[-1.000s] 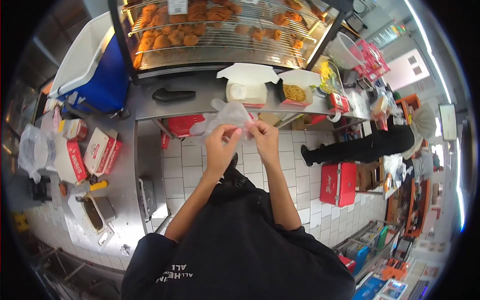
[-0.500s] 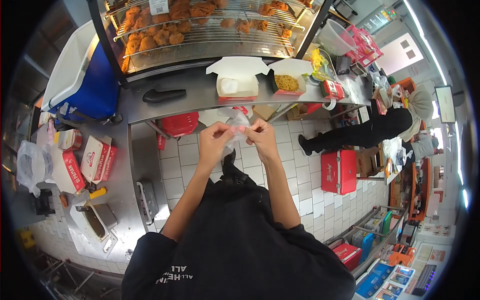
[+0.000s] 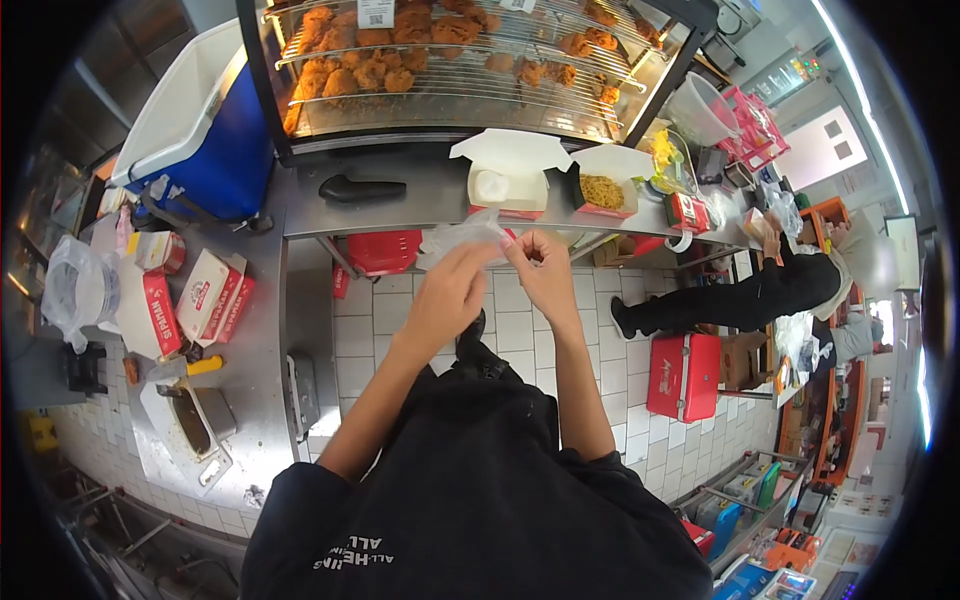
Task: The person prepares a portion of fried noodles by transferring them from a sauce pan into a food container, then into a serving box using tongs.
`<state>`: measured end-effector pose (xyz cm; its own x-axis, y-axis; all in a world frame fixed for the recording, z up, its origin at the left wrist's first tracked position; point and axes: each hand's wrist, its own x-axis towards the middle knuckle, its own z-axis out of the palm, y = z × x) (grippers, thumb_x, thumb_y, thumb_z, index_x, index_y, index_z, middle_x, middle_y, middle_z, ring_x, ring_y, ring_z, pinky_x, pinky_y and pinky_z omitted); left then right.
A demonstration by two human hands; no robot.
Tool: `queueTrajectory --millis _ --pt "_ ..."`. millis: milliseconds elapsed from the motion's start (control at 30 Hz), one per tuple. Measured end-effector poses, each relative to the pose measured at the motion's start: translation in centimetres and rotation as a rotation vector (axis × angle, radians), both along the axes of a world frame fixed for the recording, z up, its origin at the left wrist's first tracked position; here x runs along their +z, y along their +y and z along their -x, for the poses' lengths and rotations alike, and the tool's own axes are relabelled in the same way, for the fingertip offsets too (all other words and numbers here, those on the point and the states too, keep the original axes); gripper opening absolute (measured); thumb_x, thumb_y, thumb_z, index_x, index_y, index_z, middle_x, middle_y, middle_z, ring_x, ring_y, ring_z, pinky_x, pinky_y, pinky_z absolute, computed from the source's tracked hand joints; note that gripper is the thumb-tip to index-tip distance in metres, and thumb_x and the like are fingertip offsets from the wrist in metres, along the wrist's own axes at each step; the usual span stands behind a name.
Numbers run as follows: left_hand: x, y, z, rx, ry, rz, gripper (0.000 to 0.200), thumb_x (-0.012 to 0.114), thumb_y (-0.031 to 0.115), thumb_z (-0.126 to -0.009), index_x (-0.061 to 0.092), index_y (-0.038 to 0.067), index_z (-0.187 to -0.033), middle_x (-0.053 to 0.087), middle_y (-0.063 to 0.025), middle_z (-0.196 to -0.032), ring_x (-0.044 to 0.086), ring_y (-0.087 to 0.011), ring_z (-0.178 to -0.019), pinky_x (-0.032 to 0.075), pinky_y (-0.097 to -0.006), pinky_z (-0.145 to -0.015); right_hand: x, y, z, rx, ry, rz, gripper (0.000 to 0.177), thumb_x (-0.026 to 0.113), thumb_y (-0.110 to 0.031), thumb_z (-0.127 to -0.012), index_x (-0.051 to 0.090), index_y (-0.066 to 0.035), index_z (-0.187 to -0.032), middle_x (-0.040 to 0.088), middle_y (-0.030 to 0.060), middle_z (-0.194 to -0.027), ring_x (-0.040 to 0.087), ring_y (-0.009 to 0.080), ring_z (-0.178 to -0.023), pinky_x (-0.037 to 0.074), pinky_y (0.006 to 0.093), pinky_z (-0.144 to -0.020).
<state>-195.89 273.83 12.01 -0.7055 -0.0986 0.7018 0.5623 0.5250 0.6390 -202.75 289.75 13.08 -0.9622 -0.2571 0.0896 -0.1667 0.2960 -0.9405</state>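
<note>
The shiny grey metal counter [image 3: 420, 208] holds an open white paper box [image 3: 508, 183]. Right beside it sits a box of yellow noodles [image 3: 603, 190]. To its left lies a long black tool [image 3: 362, 188].

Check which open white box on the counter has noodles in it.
The right-hand box, filled with yellow noodles; the box beside it holds only something white.

The plastic bag [image 3: 455, 238] at centre is see-through, the upper-left cooler [image 3: 225, 160] blue with a white lid, the left boxes [image 3: 205, 295] red-and-white, the lower-right case [image 3: 683, 375] red.
</note>
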Motion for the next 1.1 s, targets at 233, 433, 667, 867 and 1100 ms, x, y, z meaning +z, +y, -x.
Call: queueTrajectory --millis 233,433,667,867,1100 --pt "-1.6 -2.7 4.3 -0.5 -0.575 0.84 0.021 0.052 -0.001 -0.085 0.063 -0.002 -0.103 0.068 -0.0174 -0.095 0.066 -0.0345 -0.09 0.052 -0.0411 -0.078 -1.7 -3.0 1.7 0.296 0.243 -0.034 0.022 0.065 -0.018 -0.091 0.057 -0.003 -0.077 0.055 0.0011 -0.063 0.051 0.0125 -0.054 0.042 0.0302 -0.054" --pt "-4.3 -2.6 4.7 -0.52 -0.314 0.376 0.024 0.061 0.007 -0.082 0.064 -0.002 -0.103 0.067 -0.021 -0.101 0.066 -0.0344 -0.094 0.052 -0.0403 -0.084 2.5 -6.7 -2.0 0.169 0.524 -0.421 0.016 0.068 -0.021 -0.083 0.062 -0.005 -0.081 0.064 0.0132 -0.073 0.062 0.033 -0.066 0.048 0.0412 -0.06" --pt "-3.3 -0.5 0.0 -0.074 -0.252 0.841 0.02 0.069 0.009 -0.077 0.061 -0.001 -0.092 0.065 -0.0144 -0.101 0.063 -0.0326 -0.085 0.051 -0.0375 -0.08 -0.4 -1.0 0.9 0.143 0.409 -0.482 0.02 0.068 -0.021 -0.086 0.06 -0.004 -0.078 0.06 0.0125 -0.065 0.06 0.0298 -0.062 0.045 0.0409 -0.058" --pt "-2.8 -2.0 -0.1 0.342 -0.394 -0.114 0.03 0.076 0.011 -0.075 0.061 0.0 -0.098 0.065 -0.0109 -0.094 0.063 -0.0232 -0.079 0.051 -0.0338 -0.073 -0.1 -0.3 -0.3 0.007 0.124 -0.149 0.023 0.068 -0.017 -0.09 0.058 -0.001 -0.077 0.047 0.0018 -0.06 0.041 0.0122 -0.056 0.036 0.0301 -0.053" --pt "-5.3 -1.9 0.2 0.127 -0.539 -0.276 0.011 0.069 0.005 -0.083 0.068 -0.001 -0.092 0.066 -0.0132 -0.088 0.064 -0.0218 -0.073 0.049 -0.0338 -0.064 2.3 -0.9 -3.8 -0.289 0.328 -0.202 0.014 0.065 -0.014 -0.092 0.066 -0.001 -0.088 0.046 0.0028 -0.059 0.04 0.0117 -0.057 0.035 0.0287 -0.054"
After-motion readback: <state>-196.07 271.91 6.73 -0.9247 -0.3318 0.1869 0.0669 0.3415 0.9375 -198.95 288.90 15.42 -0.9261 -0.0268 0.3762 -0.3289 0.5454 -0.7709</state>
